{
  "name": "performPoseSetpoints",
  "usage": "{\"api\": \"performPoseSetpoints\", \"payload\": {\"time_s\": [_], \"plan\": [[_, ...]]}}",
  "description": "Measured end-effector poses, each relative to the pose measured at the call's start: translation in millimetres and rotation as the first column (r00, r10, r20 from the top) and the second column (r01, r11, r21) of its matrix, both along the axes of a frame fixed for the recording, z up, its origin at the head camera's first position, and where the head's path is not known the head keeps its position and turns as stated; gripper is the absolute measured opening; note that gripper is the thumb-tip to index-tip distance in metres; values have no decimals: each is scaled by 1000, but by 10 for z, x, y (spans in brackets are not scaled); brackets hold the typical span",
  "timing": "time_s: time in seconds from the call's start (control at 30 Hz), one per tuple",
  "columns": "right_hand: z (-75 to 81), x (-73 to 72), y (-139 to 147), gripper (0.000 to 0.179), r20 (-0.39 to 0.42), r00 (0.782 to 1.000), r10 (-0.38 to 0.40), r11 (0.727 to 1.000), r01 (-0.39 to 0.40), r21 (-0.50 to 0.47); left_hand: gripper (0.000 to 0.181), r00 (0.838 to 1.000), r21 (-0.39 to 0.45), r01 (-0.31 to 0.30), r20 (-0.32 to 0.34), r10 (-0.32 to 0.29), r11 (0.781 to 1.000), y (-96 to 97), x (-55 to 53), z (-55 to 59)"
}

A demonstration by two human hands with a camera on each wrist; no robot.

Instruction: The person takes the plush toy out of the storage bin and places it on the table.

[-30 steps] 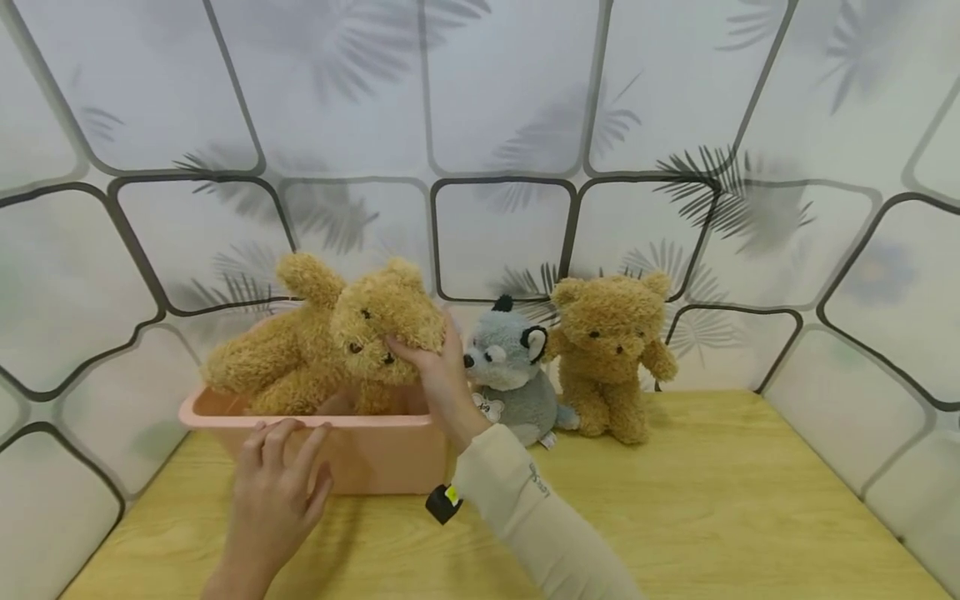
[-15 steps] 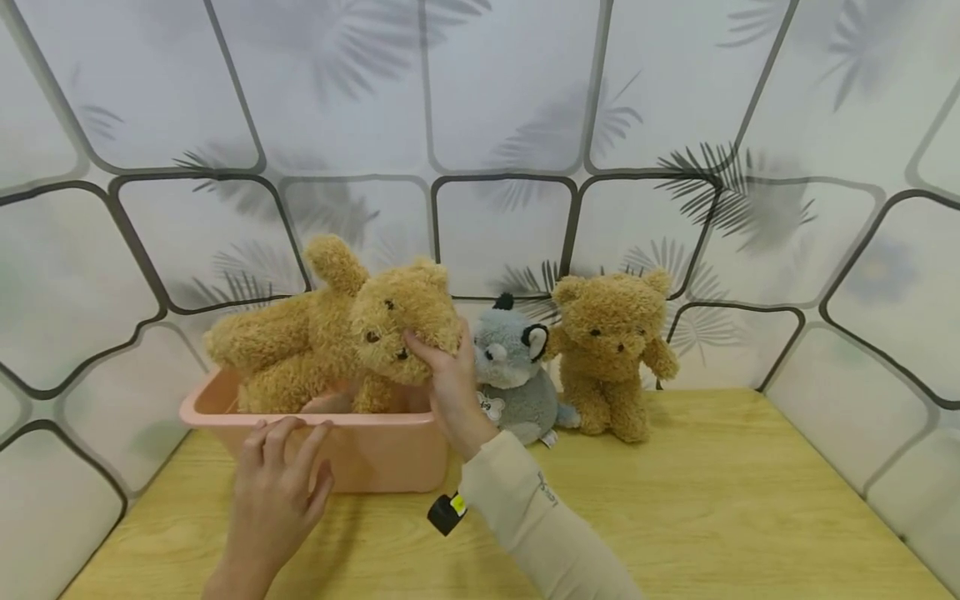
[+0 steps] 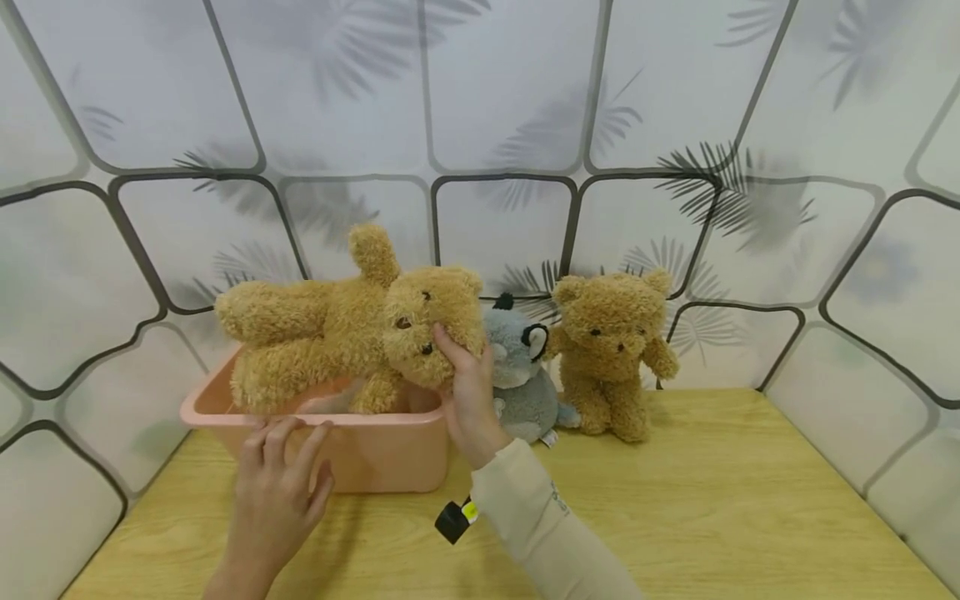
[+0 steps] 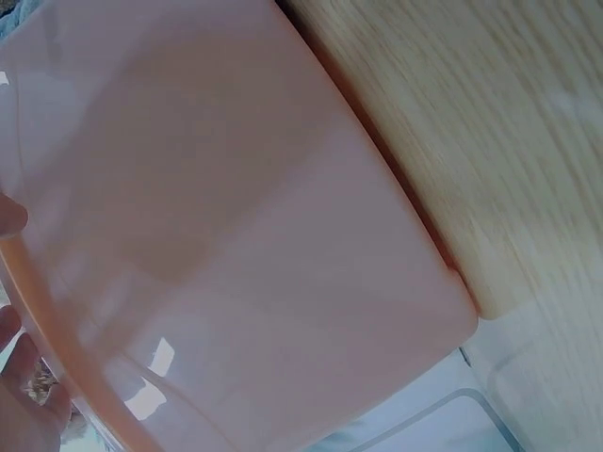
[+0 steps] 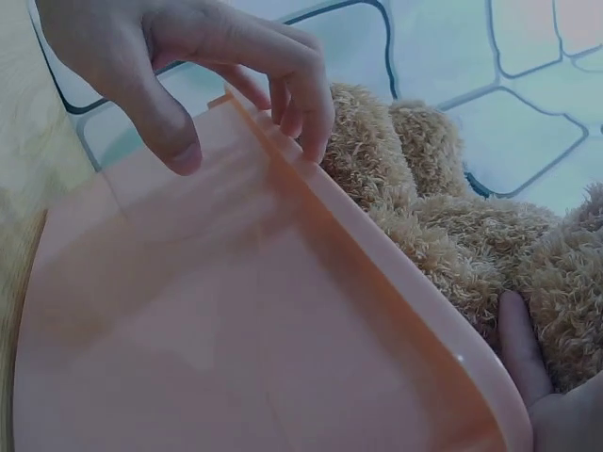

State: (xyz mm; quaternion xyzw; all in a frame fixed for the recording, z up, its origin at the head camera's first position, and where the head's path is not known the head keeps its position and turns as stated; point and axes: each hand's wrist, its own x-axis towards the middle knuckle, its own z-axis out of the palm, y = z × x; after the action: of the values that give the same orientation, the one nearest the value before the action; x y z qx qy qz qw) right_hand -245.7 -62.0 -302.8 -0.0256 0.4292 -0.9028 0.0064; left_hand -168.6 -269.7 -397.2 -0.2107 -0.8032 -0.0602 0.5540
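Observation:
My right hand (image 3: 474,404) grips a golden plush teddy bear (image 3: 352,321) by the head, thumb across its muzzle. The bear lies sideways over the pink plastic bin (image 3: 390,457), head to the right, one arm pointing up. Its legs are above the bin's left part. At the bin's near side, my left hand (image 3: 273,492) has its fingers bent over the rim. In the right wrist view the left thumb (image 5: 170,137) hangs outside the wall, apart from it. Something pale, mostly hidden, lies inside the bin under the bear.
A grey-blue plush animal (image 3: 528,404) with black-edged ears sits right of the bin, partly behind my right hand. Beside it a second brown teddy bear (image 3: 611,358) sits upright. The wood-grain table (image 3: 712,500) meets patterned walls (image 3: 502,242) at the back and sides.
My right hand has moved right with the teddy bear, whose legs have risen and whose body now lies nearly level above the bin. The left hand has stayed on the rim.

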Motion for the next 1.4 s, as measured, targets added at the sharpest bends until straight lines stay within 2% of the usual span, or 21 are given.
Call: {"api": "performPoseSetpoints", "payload": {"time_s": [0.1,0.27,0.4,0.5,0.57,0.67,0.9,1.4], "plan": [[-10,14,42,104,22,1000,-4,1000,4,-17,39,1000,4,-2,6,2,1000,-2,4,-2],[-37,25,105,96,-4,1000,1,998,-1,-62,38,1000,13,4,3,-4,1000,-4,8,-8],[-65,32,160,85,-4,1000,-11,999,11,-52,38,1000,11,4,-1,-4,1000,-2,9,-10],[-93,25,201,64,-33,999,-17,997,14,-75,39,1000,8,7,4,-7,1000,3,7,-10],[-112,24,228,58,-48,999,-21,995,17,-98,40,1000,8,8,6,-8,1000,6,6,-9],[-129,28,271,59,-56,998,-17,992,10,-124,40,1000,10,8,8,-8,1000,11,4,-8],[-143,57,390,72,-19,1000,-8,995,7,-95,39,1000,6,6,6,-6,1000,17,-5,-2],[-231,105,609,51,-125,992,35,993,-48,-106,39,1000,12,7,-3,-7,1000,15,-15,4]]}}
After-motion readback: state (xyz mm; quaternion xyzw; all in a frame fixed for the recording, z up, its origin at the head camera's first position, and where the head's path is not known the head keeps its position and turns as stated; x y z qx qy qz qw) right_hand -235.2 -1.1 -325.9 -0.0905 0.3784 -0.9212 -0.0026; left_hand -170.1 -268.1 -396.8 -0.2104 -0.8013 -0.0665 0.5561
